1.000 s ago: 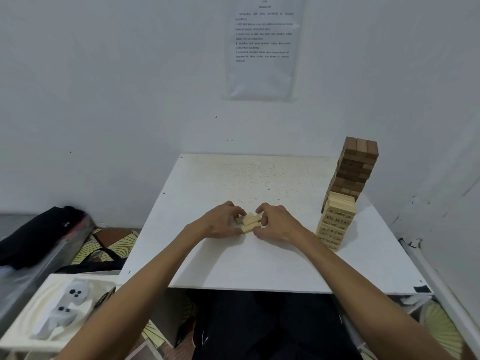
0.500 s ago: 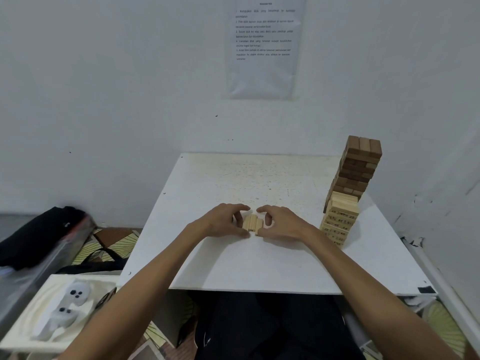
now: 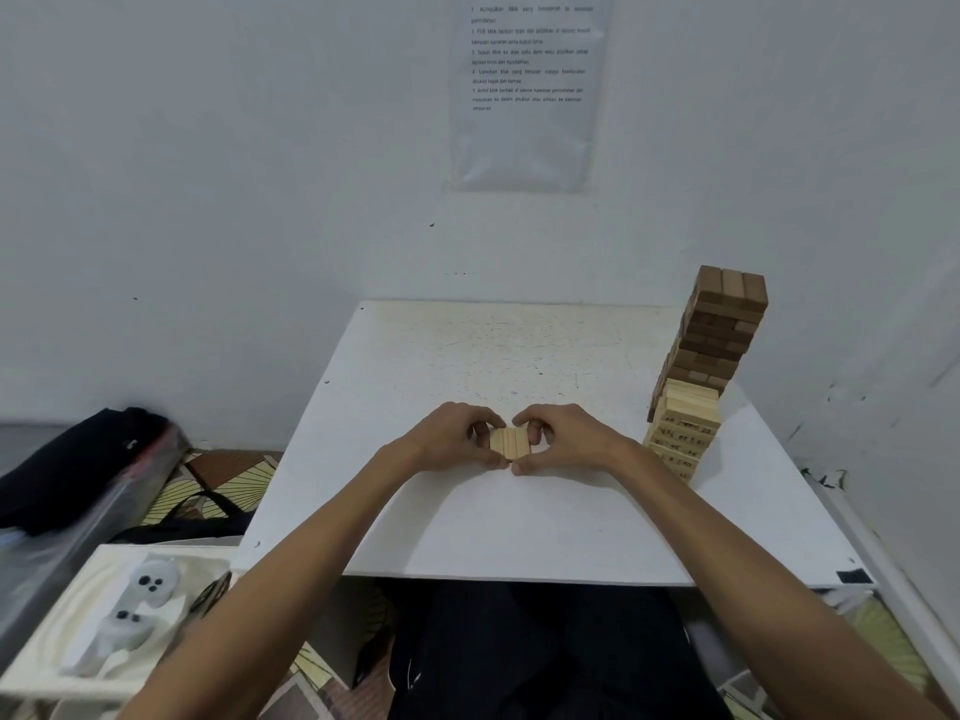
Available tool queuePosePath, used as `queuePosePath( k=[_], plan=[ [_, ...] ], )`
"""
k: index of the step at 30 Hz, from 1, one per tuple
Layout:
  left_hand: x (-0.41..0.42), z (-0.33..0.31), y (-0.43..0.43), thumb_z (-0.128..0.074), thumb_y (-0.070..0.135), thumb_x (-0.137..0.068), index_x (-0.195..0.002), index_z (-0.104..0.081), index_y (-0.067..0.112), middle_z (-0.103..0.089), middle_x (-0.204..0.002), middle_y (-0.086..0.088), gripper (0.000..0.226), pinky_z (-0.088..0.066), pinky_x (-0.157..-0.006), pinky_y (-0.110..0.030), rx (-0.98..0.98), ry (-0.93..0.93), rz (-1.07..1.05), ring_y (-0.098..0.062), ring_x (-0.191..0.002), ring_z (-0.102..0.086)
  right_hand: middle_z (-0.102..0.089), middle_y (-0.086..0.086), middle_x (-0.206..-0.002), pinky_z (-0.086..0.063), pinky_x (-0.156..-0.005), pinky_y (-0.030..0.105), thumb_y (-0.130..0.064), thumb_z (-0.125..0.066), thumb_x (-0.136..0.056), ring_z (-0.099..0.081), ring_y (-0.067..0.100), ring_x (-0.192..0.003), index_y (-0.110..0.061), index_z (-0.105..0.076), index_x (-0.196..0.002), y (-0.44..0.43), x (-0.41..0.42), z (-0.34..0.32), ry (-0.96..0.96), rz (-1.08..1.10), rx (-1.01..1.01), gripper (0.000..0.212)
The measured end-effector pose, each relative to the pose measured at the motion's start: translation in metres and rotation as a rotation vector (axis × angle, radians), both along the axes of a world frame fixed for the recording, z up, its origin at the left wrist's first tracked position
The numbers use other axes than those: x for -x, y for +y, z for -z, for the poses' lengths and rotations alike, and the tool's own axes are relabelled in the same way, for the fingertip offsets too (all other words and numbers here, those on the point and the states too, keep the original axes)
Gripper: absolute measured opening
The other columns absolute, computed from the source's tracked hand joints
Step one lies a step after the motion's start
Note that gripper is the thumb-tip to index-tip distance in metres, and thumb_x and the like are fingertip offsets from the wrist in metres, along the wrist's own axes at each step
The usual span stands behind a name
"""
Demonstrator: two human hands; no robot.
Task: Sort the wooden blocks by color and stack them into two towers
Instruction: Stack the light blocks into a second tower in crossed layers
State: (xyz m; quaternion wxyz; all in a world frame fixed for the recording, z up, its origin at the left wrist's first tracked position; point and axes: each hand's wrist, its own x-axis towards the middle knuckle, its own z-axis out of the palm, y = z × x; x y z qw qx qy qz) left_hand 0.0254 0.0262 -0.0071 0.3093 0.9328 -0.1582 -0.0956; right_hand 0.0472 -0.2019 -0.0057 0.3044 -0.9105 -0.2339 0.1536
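Three light wooden blocks (image 3: pixel 510 441) lie side by side as a flat square in the middle of the white table (image 3: pixel 519 522). My left hand (image 3: pixel 451 437) grips the set from its left side and my right hand (image 3: pixel 566 438) grips it from the right, thumbs meeting at the near edge. At the table's right side stands a short tower of light blocks (image 3: pixel 684 433) with printed numbers. Right behind it rises a taller tower of dark brown blocks (image 3: pixel 719 332).
The table sits in a corner, walls close behind and to the right. A paper sheet (image 3: pixel 527 90) hangs on the back wall. Left of the table lie a black bag (image 3: pixel 78 470) and a white tray (image 3: pixel 62 631) with white controllers.
The loose, crooked light blocks between my hands have been squared up into a neat row of three. Both hands closed in around them, staying at the same spot.
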Motion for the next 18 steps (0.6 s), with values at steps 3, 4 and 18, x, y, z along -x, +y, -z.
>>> queuePosePath(
  k=[3,4,18],
  plan=[
    [0.0,0.001,-0.002,-0.087,0.04,-0.072,-0.114,-0.07,0.03,-0.06,-0.076,0.013,0.046,-0.045,-0.07,-0.027,0.015,-0.016,-0.026,-0.001,-0.065,-0.052,-0.066,-0.009,-0.095,-0.037,-0.067,0.014,-0.041,-0.09,-0.071,-0.051,0.0,-0.07,-0.03,-0.068,-0.12,-0.001,-0.002,0.0,0.002,0.013,-0.022,0.055],
    [0.001,0.001,-0.002,-0.087,0.041,-0.071,-0.112,-0.07,0.031,-0.059,-0.076,0.012,0.045,-0.048,-0.071,-0.032,0.013,-0.027,-0.038,-0.004,-0.066,-0.052,-0.066,-0.008,-0.095,-0.037,-0.066,0.014,-0.04,-0.09,-0.071,-0.05,-0.001,-0.068,-0.03,-0.069,-0.119,-0.001,-0.001,0.0,0.002,0.02,-0.036,0.053],
    [-0.002,-0.03,0.012,-0.085,0.054,-0.07,-0.115,-0.071,0.041,-0.052,-0.106,0.009,0.049,-0.038,-0.092,-0.033,-0.055,-0.181,-0.014,-0.01,-0.105,-0.041,-0.052,-0.003,-0.116,-0.042,-0.082,0.028,-0.048,-0.085,-0.076,-0.049,0.01,-0.098,-0.033,-0.068,-0.124,0.01,-0.004,-0.035,-0.151,-0.016,0.06,0.053]
  ],
)
